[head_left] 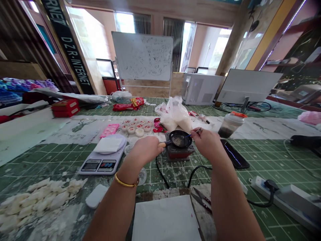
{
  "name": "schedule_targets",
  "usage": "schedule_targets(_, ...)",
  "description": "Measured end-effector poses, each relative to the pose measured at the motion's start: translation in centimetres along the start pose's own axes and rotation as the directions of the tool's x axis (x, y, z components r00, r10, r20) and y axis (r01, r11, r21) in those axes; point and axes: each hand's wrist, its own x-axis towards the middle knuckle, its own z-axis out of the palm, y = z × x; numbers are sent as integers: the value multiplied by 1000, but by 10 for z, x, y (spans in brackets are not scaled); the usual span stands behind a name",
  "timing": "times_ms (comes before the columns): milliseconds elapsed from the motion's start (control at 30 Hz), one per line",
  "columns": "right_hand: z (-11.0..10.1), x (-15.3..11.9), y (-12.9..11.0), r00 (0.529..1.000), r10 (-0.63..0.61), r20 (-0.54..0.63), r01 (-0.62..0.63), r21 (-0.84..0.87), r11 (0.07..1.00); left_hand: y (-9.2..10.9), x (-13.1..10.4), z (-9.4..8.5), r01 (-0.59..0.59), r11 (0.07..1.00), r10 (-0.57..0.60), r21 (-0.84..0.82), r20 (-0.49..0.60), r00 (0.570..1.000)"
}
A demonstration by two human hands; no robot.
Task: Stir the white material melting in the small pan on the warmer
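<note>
Pan (180, 139) sits btwn L grip (147, 149), on its handle (162, 144), & R grip (204, 142).

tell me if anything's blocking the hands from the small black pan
Nothing visible does: the left hand holds the small black pan by its handle, and the right hand holds a thin tool reaching into it. The plastic bag stands beyond the pan.
</note>
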Motion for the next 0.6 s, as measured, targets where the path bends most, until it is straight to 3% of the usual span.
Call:
schedule_targets(100,0,0,0,999,0,-44,2,40,999,0,0,0,5,1000,-5,-3,-1,1000)
schedule_targets(267,3,1,-1,1000,-21,2,21,40,999,0,0,0,3,1000,-3,2,2,1000)
schedule_targets(600,5,-1,-1,998,-55,-34,58,106,993,-1,-1,0,3,1000,-3,-6,7,1000)
